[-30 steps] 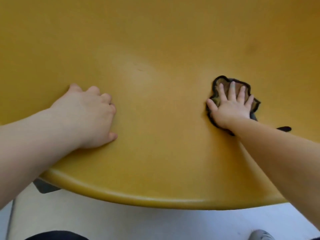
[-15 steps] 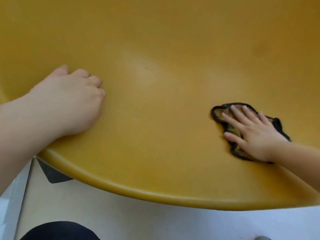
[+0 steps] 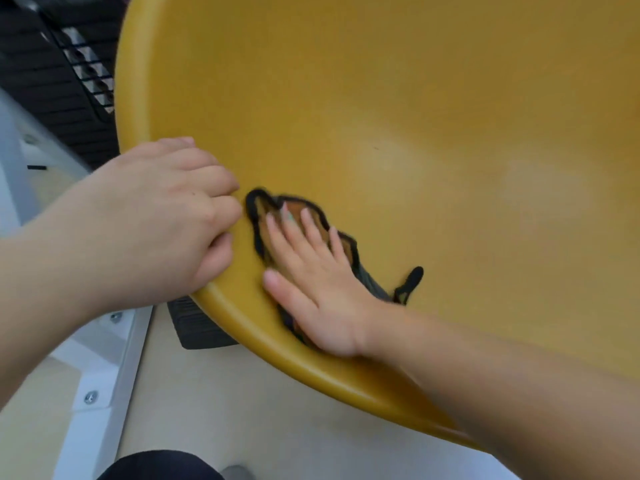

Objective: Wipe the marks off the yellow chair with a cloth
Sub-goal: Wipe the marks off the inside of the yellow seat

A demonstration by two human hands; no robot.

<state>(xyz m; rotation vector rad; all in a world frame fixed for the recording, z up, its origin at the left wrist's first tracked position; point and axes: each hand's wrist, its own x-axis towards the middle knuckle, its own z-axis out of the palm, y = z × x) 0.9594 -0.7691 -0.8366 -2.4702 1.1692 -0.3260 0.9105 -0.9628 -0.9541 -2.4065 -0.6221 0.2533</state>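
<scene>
The yellow chair fills most of the view, its curved front rim running from left to lower right. A brown cloth with a black border lies on the seat close to the left front rim. My right hand lies flat on the cloth with straight fingers and presses it down. A black loop of the cloth sticks out to the right of the wrist. My left hand rests on the seat at the left rim with curled fingers, just left of the cloth. A tiny dark mark shows mid-seat.
Beige floor lies below the rim. A white metal frame with screws runs at the lower left. A black ribbed object stands at the upper left, and a dark block sits under the seat. Dark clothing shows at the bottom.
My right hand has slid the cloth leftward across the seat, ending beside my left hand. The view has swung, so the chair's left rim and the floor now show.
</scene>
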